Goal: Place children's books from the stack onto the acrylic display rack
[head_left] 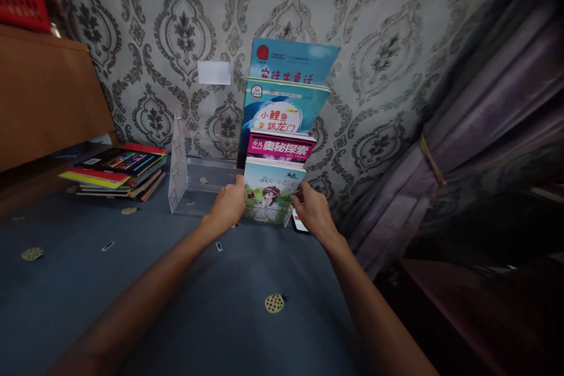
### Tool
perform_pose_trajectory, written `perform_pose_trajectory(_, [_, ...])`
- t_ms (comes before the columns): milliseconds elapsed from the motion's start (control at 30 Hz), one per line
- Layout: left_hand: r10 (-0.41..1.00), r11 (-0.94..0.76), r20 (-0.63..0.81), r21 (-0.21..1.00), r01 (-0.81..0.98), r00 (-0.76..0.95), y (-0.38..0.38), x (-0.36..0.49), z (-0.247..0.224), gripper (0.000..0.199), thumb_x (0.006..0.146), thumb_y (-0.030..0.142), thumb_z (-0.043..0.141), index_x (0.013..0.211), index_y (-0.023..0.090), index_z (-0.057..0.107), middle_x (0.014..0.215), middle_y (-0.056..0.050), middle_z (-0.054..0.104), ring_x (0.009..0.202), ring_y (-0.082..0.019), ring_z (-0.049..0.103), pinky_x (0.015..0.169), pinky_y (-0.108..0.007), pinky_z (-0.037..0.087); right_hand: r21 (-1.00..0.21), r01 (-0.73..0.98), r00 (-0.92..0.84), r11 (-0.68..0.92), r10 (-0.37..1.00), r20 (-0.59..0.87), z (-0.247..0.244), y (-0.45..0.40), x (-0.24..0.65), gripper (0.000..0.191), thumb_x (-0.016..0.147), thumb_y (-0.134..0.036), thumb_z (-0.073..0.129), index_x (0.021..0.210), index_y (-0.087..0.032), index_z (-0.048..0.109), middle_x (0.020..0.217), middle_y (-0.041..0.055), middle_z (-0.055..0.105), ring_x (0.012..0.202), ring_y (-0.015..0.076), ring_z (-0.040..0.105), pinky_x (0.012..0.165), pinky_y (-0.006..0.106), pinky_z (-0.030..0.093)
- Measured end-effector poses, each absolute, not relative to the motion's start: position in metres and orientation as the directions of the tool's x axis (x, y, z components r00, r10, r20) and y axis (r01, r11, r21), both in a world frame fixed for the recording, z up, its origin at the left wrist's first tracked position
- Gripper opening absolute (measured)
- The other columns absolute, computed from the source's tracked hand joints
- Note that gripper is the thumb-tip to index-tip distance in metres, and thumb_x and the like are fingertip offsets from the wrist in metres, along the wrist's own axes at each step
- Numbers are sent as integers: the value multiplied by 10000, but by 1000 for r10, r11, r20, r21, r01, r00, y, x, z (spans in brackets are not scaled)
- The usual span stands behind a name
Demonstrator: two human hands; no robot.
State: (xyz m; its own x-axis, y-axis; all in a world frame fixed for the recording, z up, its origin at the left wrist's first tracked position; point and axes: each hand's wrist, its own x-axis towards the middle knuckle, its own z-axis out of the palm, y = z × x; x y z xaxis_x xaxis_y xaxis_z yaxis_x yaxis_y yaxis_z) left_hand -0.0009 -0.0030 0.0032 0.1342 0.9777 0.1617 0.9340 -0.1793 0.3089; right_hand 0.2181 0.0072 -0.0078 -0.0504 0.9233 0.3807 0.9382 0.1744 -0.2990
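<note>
Left hand (pixel 227 202) and right hand (pixel 314 208) flank the front book (pixel 273 194)

Patterned wallpaper (pixel 185 23) fills the back, above a blue-grey cloth (pixel 176 299) printed with pineapples. A purple curtain (pixel 392 158) hangs tied at the right; a wooden cabinet (pixel 44 82) stands at the left. On the cloth, a clear rack (pixel 177 170) bears upright books in steps: tall blue books (pixel 308 103) behind, a magenta book (pixel 282 147) next, the front book foremost and lowest. A book pile (pixel 118 170) lies left of the rack. The person's left hand is clamped on the front book's left edge; the right fingers bend together by its right edge, their grip impossible to tell. Beneath that hand shows a phone (pixel 301 223), partly hidden
</note>
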Motion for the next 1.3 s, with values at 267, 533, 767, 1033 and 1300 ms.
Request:
perform_pose_trajectory(267, [975, -192, 165, 305, 933, 146, -4, -1, 1, 299, 1007, 121, 321, 1285, 102, 430, 1062, -225, 726, 1024, -316, 723, 865, -398, 533, -321, 927, -55, 197, 914, 402, -9, 8, 220, 117, 889, -186, 530, 981, -175, 602, 899, 100, 759, 805, 231, 684, 685, 288, 408])
perform_pose_trajectory(533, [974, -199, 164, 307, 931, 154, -4, -2, -1, 401, 938, 27, 359, 1330, 100, 404, 1060, -229, 725, 1044, -316, 720, 859, -386, 531, -335, 923, -41, 191, 913, 407, -10, 11, 220, 143, 850, -185, 518, 959, -175, 610, 895, 102, 753, 796, 239, 689, 679, 290, 417])
perform_pose_trajectory(767, [970, -221, 167, 299, 928, 177, -5, -2, 1, 513, 874, -26, 381, 1380, 64, 381, 1081, -234, 730, 1054, -315, 716, 870, -385, 535, -416, 881, -3, 225, 882, 471, -12, 13, 220, 99, 785, -220, 528, 838, -208, 610, 801, 50, 730, 748, 210, 672, 677, 287, 445])
perform_pose_trajectory(1033, [968, -233, 165, 307, 923, 189, -5, -2, 1, 527, 880, -23, 353, 1400, 59, 366, 1088, -227, 735, 1020, -314, 722, 855, -398, 546, -436, 870, 10, 232, 874, 486, -14, 15, 219, 62, 762, -228, 536, 797, -219, 587, 783, 49, 737, 734, 216, 684, 663, 292, 453])
perform_pose_trajectory(1300, [970, -233, 142, 331, 914, 195, -5, -6, 4, 411, 927, 15, 367, 1326, 98, 415, 1082, -236, 729, 1052, -320, 717, 868, -399, 533, -452, 860, -1, 238, 885, 465, -9, 12, 220, 68, 755, -243, 528, 785, -221, 585, 762, 39, 722, 726, 211, 672, 670, 294, 453])
